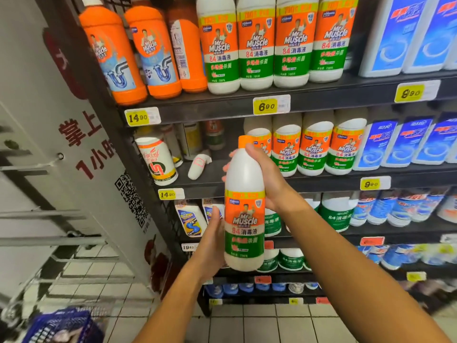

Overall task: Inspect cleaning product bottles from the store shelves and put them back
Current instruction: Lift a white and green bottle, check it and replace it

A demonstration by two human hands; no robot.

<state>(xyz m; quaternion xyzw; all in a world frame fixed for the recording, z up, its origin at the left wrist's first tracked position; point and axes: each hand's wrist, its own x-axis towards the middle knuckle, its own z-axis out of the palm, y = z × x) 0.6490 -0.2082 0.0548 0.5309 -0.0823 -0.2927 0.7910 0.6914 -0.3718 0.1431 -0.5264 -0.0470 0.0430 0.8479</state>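
2 hands hold 1 white mr muscle bottle (244,214) upright before the shelves (321,180): left hand (214,240) fingers curled round its lower label, right hand (265,177) fingers wrapping its neck.

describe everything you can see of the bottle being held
The held bottle is white, plastic-looking, with an orange cap and an orange-and-green Mr Muscle label. It is upright in front of the shelves, label facing the camera. The left hand grips its lower side; the right hand wraps its upper body.
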